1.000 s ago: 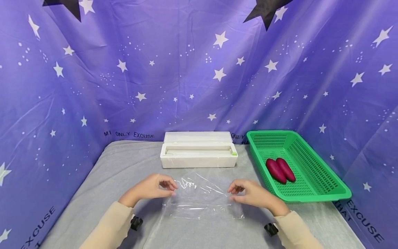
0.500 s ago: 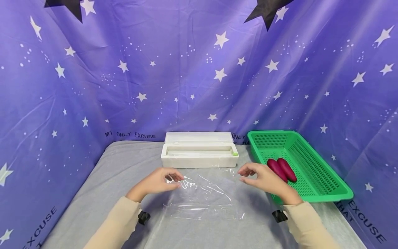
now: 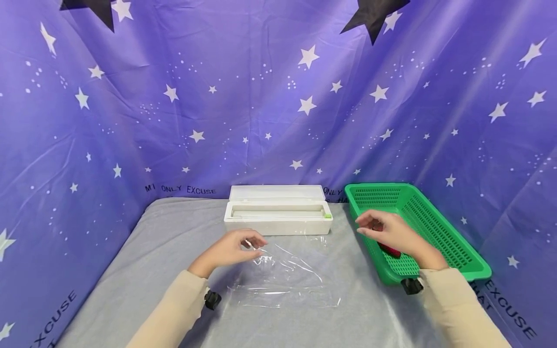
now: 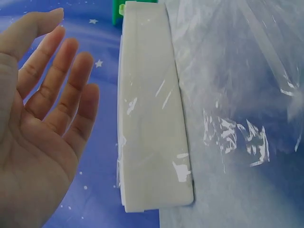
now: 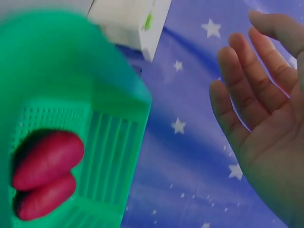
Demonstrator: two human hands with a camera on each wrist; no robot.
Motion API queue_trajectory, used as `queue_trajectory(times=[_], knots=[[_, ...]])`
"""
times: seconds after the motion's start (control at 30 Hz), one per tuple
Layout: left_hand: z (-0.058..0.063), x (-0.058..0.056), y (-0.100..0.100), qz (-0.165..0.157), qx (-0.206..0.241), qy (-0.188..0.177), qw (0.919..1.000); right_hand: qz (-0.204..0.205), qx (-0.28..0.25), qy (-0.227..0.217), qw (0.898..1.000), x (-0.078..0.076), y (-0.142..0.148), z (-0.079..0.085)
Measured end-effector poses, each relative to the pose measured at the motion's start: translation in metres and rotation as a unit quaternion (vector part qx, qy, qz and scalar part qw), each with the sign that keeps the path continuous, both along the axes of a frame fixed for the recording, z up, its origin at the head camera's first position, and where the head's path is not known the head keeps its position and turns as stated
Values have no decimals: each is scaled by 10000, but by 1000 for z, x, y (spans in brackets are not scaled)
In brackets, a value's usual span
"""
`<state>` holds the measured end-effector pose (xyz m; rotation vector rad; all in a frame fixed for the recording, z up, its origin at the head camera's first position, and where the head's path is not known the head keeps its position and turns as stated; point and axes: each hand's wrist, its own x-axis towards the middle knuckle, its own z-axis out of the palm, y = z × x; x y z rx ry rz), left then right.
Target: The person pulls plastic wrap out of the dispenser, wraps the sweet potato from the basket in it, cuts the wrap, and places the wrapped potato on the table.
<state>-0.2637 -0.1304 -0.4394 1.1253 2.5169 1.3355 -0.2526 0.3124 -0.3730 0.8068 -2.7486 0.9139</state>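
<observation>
A sheet of clear plastic wrap (image 3: pixel 283 280) lies wrinkled on the grey cloth, stretching toward the white wrap box (image 3: pixel 278 226). Above its left part hovers my left hand (image 3: pixel 232 249), fingers loosely bent and nothing held; the left wrist view shows the same relaxed hand (image 4: pixel 47 109) with an empty palm. My right hand (image 3: pixel 393 234) is over the near left side of the green basket (image 3: pixel 452 241), its fingers relaxed and empty. Two dark red sweet potatoes (image 5: pixel 47 164) lie inside the basket in the right wrist view; in the head view the hand mostly covers them.
The wrap box's lid (image 3: pixel 277 193) stands raised at the back, with a small green piece (image 3: pixel 328 216) at its right end. A purple star-printed curtain (image 3: pixel 261 96) encloses the back and sides. Grey cloth (image 3: pixel 174 232) covers the table.
My right hand has moved right and away from the wrap, up over the basket. The left hand has drifted slightly right and up, its fingers leaving the wrap's left edge.
</observation>
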Motion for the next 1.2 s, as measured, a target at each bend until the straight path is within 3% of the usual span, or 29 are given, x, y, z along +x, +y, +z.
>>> queue_trajectory(times=[0.4,0.8,1.2], knots=[[-1,-6,14,-91,-24,15,10000,-745,306,-208,9965,-27,48,7],[-1,-10,26,-109,-122,-47,9999,-1124,333,-1192,9859,-56,98,-12],[-2,-10,36,-191,-32,-140,9997,-1240,163,-2103,9696,-61,118,-20]])
